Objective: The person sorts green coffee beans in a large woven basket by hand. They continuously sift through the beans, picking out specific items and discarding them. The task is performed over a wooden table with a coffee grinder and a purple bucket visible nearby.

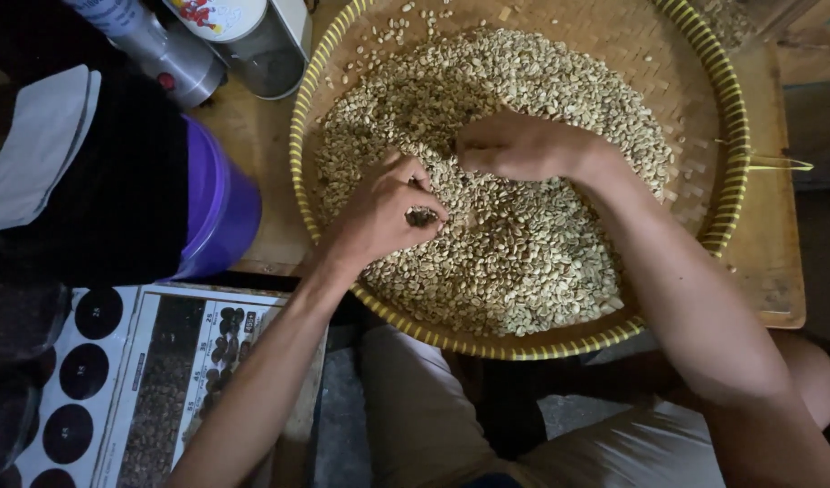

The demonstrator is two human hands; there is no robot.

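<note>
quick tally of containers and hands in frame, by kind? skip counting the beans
Woven tray with pale beans: 1
Purple bucket: 1
Metal canisters: 2
Hands, left hand and right hand: 2
Total: 6

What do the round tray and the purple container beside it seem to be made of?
Round tray: probably woven bamboo or cane, matte tan, with a visible plaited weave and a yellow-wrapped rim. Purple container: likely plastic, smooth with a soft sheen.

Woven bamboo tray [704, 99], matt; beans [514, 244] dull, pale; purple plastic tub [220, 208] glossy; wooden table [776, 262].
</note>
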